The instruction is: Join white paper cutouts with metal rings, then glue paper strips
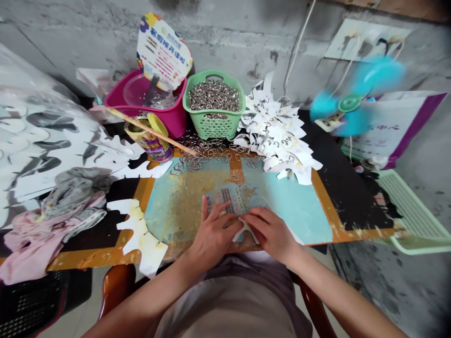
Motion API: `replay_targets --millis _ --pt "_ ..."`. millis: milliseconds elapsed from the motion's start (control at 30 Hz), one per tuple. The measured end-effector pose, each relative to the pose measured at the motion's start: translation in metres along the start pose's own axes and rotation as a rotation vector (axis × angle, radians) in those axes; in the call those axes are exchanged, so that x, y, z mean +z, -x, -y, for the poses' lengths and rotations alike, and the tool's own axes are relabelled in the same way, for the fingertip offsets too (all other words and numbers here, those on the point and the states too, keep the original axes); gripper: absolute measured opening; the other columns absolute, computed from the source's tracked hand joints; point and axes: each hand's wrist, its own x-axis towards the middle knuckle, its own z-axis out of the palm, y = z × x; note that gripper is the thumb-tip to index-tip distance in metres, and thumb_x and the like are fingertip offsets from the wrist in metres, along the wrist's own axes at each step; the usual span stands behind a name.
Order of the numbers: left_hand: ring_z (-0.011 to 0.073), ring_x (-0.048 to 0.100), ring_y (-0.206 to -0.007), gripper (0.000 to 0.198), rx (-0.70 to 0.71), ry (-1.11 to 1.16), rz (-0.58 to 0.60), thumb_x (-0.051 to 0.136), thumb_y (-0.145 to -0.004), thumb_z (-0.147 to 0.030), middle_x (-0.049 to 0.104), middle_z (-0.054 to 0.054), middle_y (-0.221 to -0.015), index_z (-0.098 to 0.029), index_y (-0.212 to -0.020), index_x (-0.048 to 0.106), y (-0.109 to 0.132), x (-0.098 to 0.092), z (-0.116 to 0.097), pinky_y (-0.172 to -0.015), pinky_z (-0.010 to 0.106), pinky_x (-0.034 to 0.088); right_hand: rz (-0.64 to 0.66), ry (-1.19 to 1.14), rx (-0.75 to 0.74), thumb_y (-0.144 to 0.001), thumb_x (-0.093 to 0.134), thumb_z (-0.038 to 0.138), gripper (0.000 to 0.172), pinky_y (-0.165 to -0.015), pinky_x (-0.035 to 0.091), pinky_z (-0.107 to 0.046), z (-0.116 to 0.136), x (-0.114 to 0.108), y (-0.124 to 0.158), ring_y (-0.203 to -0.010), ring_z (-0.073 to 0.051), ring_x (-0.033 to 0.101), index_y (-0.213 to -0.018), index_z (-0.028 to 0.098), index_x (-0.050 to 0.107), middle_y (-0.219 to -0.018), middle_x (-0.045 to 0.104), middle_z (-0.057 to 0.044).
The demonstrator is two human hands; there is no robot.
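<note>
My left hand (213, 237) and my right hand (269, 232) meet at the front of a turquoise mat (303, 216) smeared with yellowish glue. Between their fingertips is a curved white paper piece (245, 230), which both hands appear to grip. Just beyond my fingers lies a small printed card (234, 199) with rows of red and grey marks. Loose metal rings (207, 152) are heaped at the far edge of the mat. A long white die-cut paper strip (139, 234) lies left of my left hand.
A green basket of metal rings (214, 105) and a magenta tub (144, 96) stand at the back, near a glue can holding a wooden stick (150, 138). Stacked white paper cutouts (278, 136) lie right of the basket. A spinning turquoise fan (352, 101) stands at the far right; crumpled cloth (59, 225) lies left.
</note>
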Motion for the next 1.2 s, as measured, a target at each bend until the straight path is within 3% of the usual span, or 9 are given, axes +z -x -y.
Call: replay_targets --millis 100,300,400,500,733,900,967,1067,1200 --pt "0.0323 0.055 -0.122 0.01 0.005 0.0 -0.023 0.063 -0.091 -0.021 0.076 0.001 -0.103 -0.025 -0.095 0.071 0.0 0.001 0.0 -0.117 0.069 0.003 0.095 0.053 -0.075 -0.096 0.05 0.013 0.022 -0.077 0.05 -0.034 -0.005 -0.001 -0.004 -0.087 -0.022 0.057 -0.111 0.018 0.065 -0.102 0.065 -0.009" --pt "0.033 0.055 -0.122 0.01 -0.013 -0.012 -0.062 0.063 -0.091 -0.021 0.077 0.0 -0.098 -0.025 -0.09 0.072 0.001 0.001 0.0 -0.117 0.069 0.002 0.056 0.261 -0.177 -0.097 0.048 0.012 0.02 -0.069 0.047 -0.035 -0.002 0.0 0.005 -0.079 -0.023 0.053 -0.105 0.011 0.066 -0.098 0.065 -0.013" --pt "0.0345 0.055 -0.122 0.009 -0.003 -0.036 -0.034 0.067 -0.089 -0.03 0.076 0.002 -0.102 -0.025 -0.095 0.072 0.001 0.001 -0.002 -0.116 0.071 0.001 0.062 0.337 -0.181 -0.095 0.047 0.008 0.021 -0.068 0.046 -0.036 0.007 0.0 0.007 -0.079 -0.023 0.051 -0.104 0.008 0.066 -0.096 0.065 -0.014" --pt "0.0348 0.055 -0.123 0.025 0.01 -0.061 -0.014 0.072 -0.084 -0.046 0.076 0.003 -0.102 -0.025 -0.098 0.071 0.001 0.0 -0.003 -0.116 0.071 -0.002 0.068 0.372 -0.187 -0.091 0.047 0.004 0.023 -0.07 0.044 -0.038 0.014 -0.004 0.006 -0.08 -0.024 0.048 -0.103 0.007 0.067 -0.1 0.066 -0.015" --pt "0.0351 0.055 -0.124 0.025 0.035 -0.091 0.032 0.071 -0.085 -0.046 0.075 0.003 -0.104 -0.026 -0.099 0.071 -0.001 -0.004 -0.006 -0.115 0.072 -0.004 -0.058 0.071 -0.005 -0.079 0.051 0.005 0.035 -0.082 0.039 -0.044 0.015 -0.01 0.009 -0.096 -0.028 0.047 -0.111 0.016 0.062 -0.12 0.065 -0.01" --pt "0.0341 0.053 -0.126 0.019 0.02 -0.078 0.054 0.067 -0.089 -0.036 0.075 0.003 -0.107 -0.027 -0.106 0.07 -0.001 -0.004 -0.006 -0.116 0.071 -0.008 -0.031 -0.01 0.012 -0.08 0.048 0.005 0.047 -0.085 0.039 -0.044 0.016 0.002 0.012 -0.096 -0.028 0.049 -0.127 0.012 0.051 -0.09 0.068 -0.009" --pt "0.034 0.051 -0.127 0.016 -0.016 -0.043 0.07 0.064 -0.09 -0.027 0.074 0.003 -0.108 -0.027 -0.105 0.07 0.001 -0.007 -0.007 -0.116 0.072 -0.006 -0.035 0.025 0.003 -0.083 0.047 0.007 0.048 -0.082 0.039 -0.044 0.017 0.005 0.012 -0.092 -0.028 0.05 -0.131 0.01 0.047 -0.089 0.067 -0.01" --pt "0.034 0.047 -0.132 0.028 -0.061 0.092 0.116 0.06 -0.084 -0.019 0.067 0.007 -0.122 -0.026 -0.109 0.069 0.003 -0.019 -0.008 -0.117 0.071 0.006 -0.04 0.045 -0.012 -0.087 0.045 0.008 0.052 -0.078 0.039 -0.042 0.018 0.006 0.012 -0.087 -0.027 0.052 -0.138 0.009 0.04 -0.094 0.068 -0.011" --pt "0.0309 0.05 -0.13 0.022 -0.066 0.102 0.01 0.057 -0.087 -0.021 0.05 0.013 -0.142 -0.023 -0.106 0.07 -0.009 -0.04 0.002 -0.116 0.062 0.025 -0.06 0.027 0.018 -0.087 0.046 0.008 0.052 -0.076 0.04 -0.041 0.017 0.006 0.011 -0.087 -0.027 0.055 -0.138 0.01 0.038 -0.096 0.068 -0.012"
